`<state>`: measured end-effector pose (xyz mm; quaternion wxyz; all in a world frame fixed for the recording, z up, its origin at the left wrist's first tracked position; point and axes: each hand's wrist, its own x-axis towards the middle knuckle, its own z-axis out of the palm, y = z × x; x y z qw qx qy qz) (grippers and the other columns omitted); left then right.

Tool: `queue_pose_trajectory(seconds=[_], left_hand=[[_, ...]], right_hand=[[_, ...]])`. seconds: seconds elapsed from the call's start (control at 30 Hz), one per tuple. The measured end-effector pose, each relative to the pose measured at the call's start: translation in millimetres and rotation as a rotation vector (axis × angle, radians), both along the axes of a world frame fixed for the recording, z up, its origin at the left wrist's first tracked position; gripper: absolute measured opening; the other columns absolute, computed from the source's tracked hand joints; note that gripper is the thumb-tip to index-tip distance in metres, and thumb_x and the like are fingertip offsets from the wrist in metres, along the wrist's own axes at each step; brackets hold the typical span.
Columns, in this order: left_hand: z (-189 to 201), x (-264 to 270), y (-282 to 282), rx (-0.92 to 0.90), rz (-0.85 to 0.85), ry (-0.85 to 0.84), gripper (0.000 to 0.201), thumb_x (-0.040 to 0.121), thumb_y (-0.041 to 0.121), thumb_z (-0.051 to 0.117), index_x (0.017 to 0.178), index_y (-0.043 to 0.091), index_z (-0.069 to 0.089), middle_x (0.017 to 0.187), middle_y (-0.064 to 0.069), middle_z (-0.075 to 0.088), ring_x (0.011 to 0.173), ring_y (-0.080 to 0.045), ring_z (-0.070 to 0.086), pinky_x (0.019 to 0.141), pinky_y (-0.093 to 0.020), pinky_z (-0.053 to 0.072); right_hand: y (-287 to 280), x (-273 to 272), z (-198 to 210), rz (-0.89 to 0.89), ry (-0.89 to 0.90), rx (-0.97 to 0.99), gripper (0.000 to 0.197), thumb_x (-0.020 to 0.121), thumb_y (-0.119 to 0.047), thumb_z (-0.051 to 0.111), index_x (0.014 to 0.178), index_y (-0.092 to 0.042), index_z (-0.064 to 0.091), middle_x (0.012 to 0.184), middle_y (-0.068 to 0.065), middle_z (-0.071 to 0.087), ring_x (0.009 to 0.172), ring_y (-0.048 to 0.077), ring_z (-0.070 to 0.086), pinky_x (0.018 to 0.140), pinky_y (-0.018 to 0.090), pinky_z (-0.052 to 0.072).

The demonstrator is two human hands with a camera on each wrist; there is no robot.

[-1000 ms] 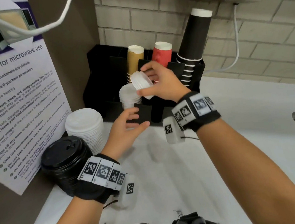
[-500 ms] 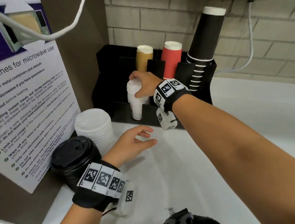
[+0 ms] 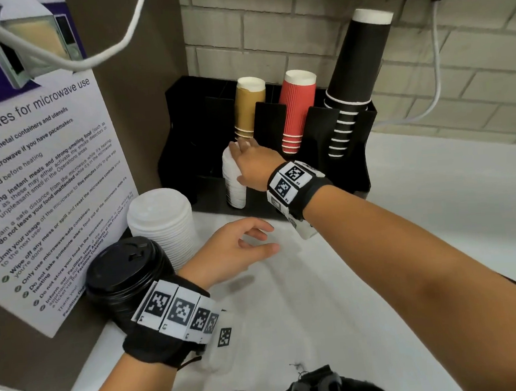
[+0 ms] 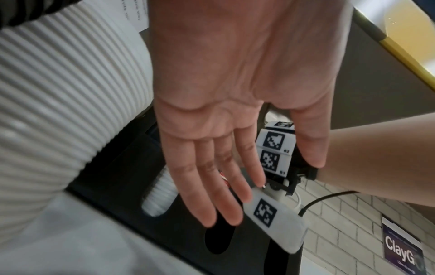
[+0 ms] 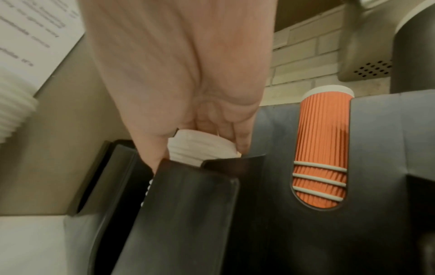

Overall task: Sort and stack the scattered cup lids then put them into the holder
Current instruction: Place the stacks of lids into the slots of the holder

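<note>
**Small lids seated in holder**

Since a second ago my right hand (image 3: 249, 161) has pushed the small white plastic lid stack (image 3: 234, 183) into the black plastic holder (image 3: 183, 145), fingers curled on top. Left hand (image 3: 233, 253) hovers relaxed, empty. Next, I judge: large white lid stack (image 3: 161, 222).

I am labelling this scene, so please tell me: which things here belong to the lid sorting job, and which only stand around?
Belong to the job:
small white lid stack in the black holder
large white lid stack
black lid stack
right hand on the small stack
left hand, holding nothing

Just standing around:
red cups
tan cups
black cups
microwave notice
</note>
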<state>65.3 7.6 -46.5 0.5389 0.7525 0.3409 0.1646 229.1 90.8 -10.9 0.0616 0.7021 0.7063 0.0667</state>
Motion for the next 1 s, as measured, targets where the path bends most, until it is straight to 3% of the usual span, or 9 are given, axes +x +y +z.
queue_pose_trajectory(seconds=[0.1, 0.23, 0.4, 0.53, 0.6, 0.7, 0.83, 0.93, 1.0], left_hand=[[20, -5, -4, 0.080, -0.091, 0.047, 0.023, 0.085, 0.029, 0.073, 0.107, 0.020, 0.070, 0.108, 0.004, 0.067, 0.088, -0.023, 0.066, 0.079, -0.040, 0.058], [57, -15, -13, 0.220, -0.221, 0.066, 0.013, 0.089, 0.024, 0.069, 0.100, 0.018, 0.074, 0.096, 0.010, 0.071, 0.077, 0.003, 0.063, 0.075, -0.012, 0.049], [97, -31, -24, 0.403, -0.213, 0.166, 0.013, 0.091, 0.027, 0.067, 0.100, 0.020, 0.072, 0.093, 0.013, 0.068, 0.079, 0.011, 0.059, 0.070, -0.006, 0.044], [115, -59, -30, 0.570, -0.077, 0.361, 0.019, 0.088, 0.041, 0.066, 0.098, 0.025, 0.068, 0.098, 0.013, 0.064, 0.087, 0.004, 0.056, 0.068, -0.007, 0.042], [121, -76, -31, 0.669, 0.045, 0.536, 0.029, 0.085, 0.051, 0.062, 0.102, 0.028, 0.063, 0.103, 0.013, 0.058, 0.089, -0.003, 0.053, 0.068, -0.016, 0.039], [122, -97, -29, 0.704, 0.208, 0.824, 0.053, 0.079, 0.062, 0.061, 0.116, 0.025, 0.057, 0.105, 0.005, 0.052, 0.092, -0.017, 0.049, 0.073, -0.032, 0.037], [109, -109, -25, 0.581, 0.237, 1.067, 0.074, 0.078, 0.064, 0.064, 0.133, 0.017, 0.048, 0.114, -0.004, 0.056, 0.089, -0.020, 0.048, 0.064, -0.029, 0.037], [94, -110, -24, 0.518, 0.243, 1.107, 0.074, 0.078, 0.063, 0.066, 0.130, 0.015, 0.046, 0.097, 0.000, 0.052, 0.088, -0.021, 0.051, 0.068, -0.031, 0.040], [84, -108, -24, 0.517, 0.236, 1.131, 0.076, 0.076, 0.064, 0.067, 0.131, 0.016, 0.046, 0.099, -0.001, 0.054, 0.088, -0.022, 0.052, 0.068, -0.031, 0.041]], right_hand=[[0, -6, -10, -0.021, -0.093, 0.020, 0.062, 0.097, -0.017, 0.043, 0.148, 0.004, 0.014, 0.150, 0.023, 0.026, 0.137, 0.037, 0.029, 0.107, 0.043, 0.035], [2, -11, -12, -0.048, -0.107, -0.053, 0.077, 0.095, -0.032, 0.050, 0.151, -0.001, 0.007, 0.158, 0.020, 0.011, 0.145, 0.036, 0.015, 0.116, 0.049, 0.021], [-10, -9, 12, -0.044, 0.057, 0.010, 0.096, 0.090, -0.049, 0.056, 0.153, -0.007, -0.004, 0.161, 0.015, 0.000, 0.148, 0.031, 0.001, 0.117, 0.056, 0.008], [-43, -21, 26, 0.103, 0.276, 0.278, 0.080, 0.083, -0.037, 0.065, 0.148, -0.010, 0.026, 0.146, 0.016, 0.034, 0.134, 0.033, 0.035, 0.104, 0.051, 0.036], [-62, -30, 25, 0.169, 0.434, 0.165, 0.050, 0.086, -0.034, 0.065, 0.127, -0.010, 0.051, 0.122, 0.010, 0.056, 0.111, 0.029, 0.054, 0.089, 0.042, 0.048], [-92, -48, 3, 0.276, 0.485, -0.289, 0.033, 0.089, -0.037, 0.063, 0.113, -0.014, 0.063, 0.099, -0.002, 0.064, 0.092, 0.018, 0.060, 0.081, 0.030, 0.049], [-117, -73, -41, 0.387, 0.506, -0.593, 0.047, 0.088, -0.037, 0.066, 0.130, -0.018, 0.055, 0.117, -0.002, 0.058, 0.098, 0.011, 0.054, 0.078, 0.015, 0.037], [-120, -85, -61, 0.390, 0.573, -0.617, 0.059, 0.088, -0.036, 0.067, 0.136, -0.010, 0.044, 0.124, 0.005, 0.053, 0.104, 0.018, 0.054, 0.078, 0.018, 0.040], [-118, -89, -66, 0.385, 0.617, -0.590, 0.061, 0.087, -0.034, 0.068, 0.134, -0.005, 0.043, 0.120, 0.010, 0.053, 0.102, 0.023, 0.054, 0.079, 0.024, 0.045]])
